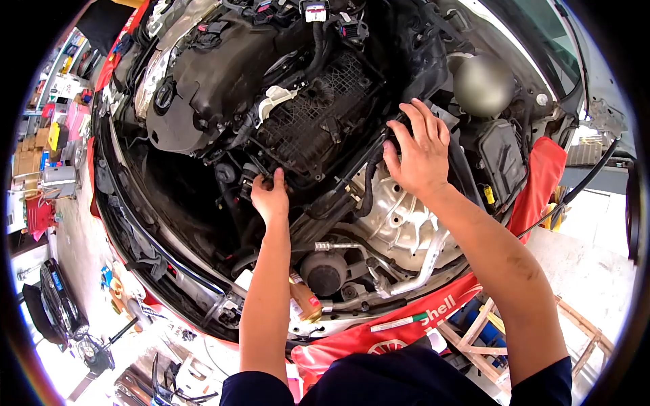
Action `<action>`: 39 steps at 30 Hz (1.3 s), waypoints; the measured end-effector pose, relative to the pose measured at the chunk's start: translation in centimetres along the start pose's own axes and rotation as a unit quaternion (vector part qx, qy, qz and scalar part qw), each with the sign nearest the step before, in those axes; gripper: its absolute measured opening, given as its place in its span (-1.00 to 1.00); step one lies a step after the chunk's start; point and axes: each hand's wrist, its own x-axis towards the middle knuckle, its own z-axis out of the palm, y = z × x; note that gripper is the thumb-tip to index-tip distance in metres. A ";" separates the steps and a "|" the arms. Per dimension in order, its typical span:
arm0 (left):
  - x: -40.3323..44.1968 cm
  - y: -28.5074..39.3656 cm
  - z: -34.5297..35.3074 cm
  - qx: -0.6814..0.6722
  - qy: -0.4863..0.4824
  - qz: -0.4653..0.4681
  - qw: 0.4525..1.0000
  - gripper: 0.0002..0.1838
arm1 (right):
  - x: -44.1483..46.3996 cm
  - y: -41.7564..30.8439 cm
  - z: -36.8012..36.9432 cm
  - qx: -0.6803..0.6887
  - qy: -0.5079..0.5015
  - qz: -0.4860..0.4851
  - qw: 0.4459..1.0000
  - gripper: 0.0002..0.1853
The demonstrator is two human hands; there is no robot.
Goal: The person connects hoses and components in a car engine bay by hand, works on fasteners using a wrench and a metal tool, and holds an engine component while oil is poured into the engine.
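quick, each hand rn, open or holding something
Left hand: fingers curled beside the black ribbed part; grip cannot be told.
Right hand: open, fingers spread.

Cluttered shelves [51,73] stand beyond a pale, brightly lit floor [76,247].

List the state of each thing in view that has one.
Left hand: thumb and fingers at a small black part; grip unclear
Right hand: open, fingers spread and bent
Ribbed black unit: exposed, in the bay
Cream piece: at the unit's edge; fixed or loose unclear
Engine cover: on
Red Shell cover: draped over the near edge
Amber container: partly behind the left forearm
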 end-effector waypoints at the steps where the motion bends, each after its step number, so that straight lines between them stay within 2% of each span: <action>1: -0.4 0.1 0.5 -0.006 0.053 0.067 0.996 -0.44 | 0.0 0.0 0.0 0.002 0.002 -0.003 1.000 -0.69; 2: -0.8 0.1 0.5 0.057 0.037 0.032 0.997 -0.45 | 0.0 -0.1 0.0 0.003 0.001 -0.004 1.000 -0.69; 4: -1.1 -0.3 1.7 0.149 0.114 0.118 0.975 -0.45 | 0.1 -0.1 0.0 -0.003 0.001 -0.002 1.000 -0.69; 5: -1.2 -0.5 1.8 0.149 0.115 0.116 0.975 -0.45 | 0.0 -0.1 0.0 -0.003 0.000 -0.003 1.000 -0.69; 7: -1.9 1.3 1.7 0.148 0.064 0.027 0.987 -0.45 | 0.1 0.0 0.0 -0.001 -0.002 -0.002 1.000 -0.69; 14: -2.3 2.0 1.6 0.197 0.051 0.033 0.978 -0.44 | 0.1 0.1 0.0 0.012 -0.004 -0.006 1.000 -0.68; 15: -2.2 1.6 1.8 0.217 0.088 0.071 0.970 -0.51 | 0.0 0.2 0.0 0.016 -0.012 -0.004 1.000 -0.68; 19: -2.7 1.5 0.8 0.197 0.143 0.065 0.968 -0.65 | 0.0 0.3 0.1 0.021 -0.019 0.001 1.000 -0.67; 26: -0.7 0.1 0.1 0.283 0.019 0.110 0.953 -0.59 | -0.1 0.3 0.0 0.016 -0.022 -0.006 1.000 -0.67; 28: 0.0 0.0 0.0 0.226 -0.012 0.067 0.972 -0.59 | 0.1 0.1 -0.1 0.007 -0.028 -0.010 1.000 -0.67; 29: 0.6 -1.4 0.1 0.217 -0.004 0.100 0.971 -0.59 | 0.3 0.0 -0.1 0.004 -0.036 -0.009 0.999 -0.67; 30: 0.5 -0.9 0.1 0.218 -0.001 0.094 0.971 -0.59 | 0.3 0.0 -0.1 0.000 -0.046 -0.010 0.999 -0.66; 32: -0.8 1.1 0.1 0.146 -0.046 0.038 0.988 -0.59 | 0.5 0.0 -0.1 -0.006 -0.059 -0.009 0.998 -0.65; 33: -0.6 0.8 0.4 0.150 -0.033 0.082 0.985 -0.58 | 0.4 -0.1 -0.1 -0.012 -0.061 -0.009 0.998 -0.63; 39: 0.2 -0.8 0.7 0.033 -0.083 -0.032 0.995 -0.51 | 0.5 -0.4 0.0 -0.035 -0.050 -0.018 0.998 -0.67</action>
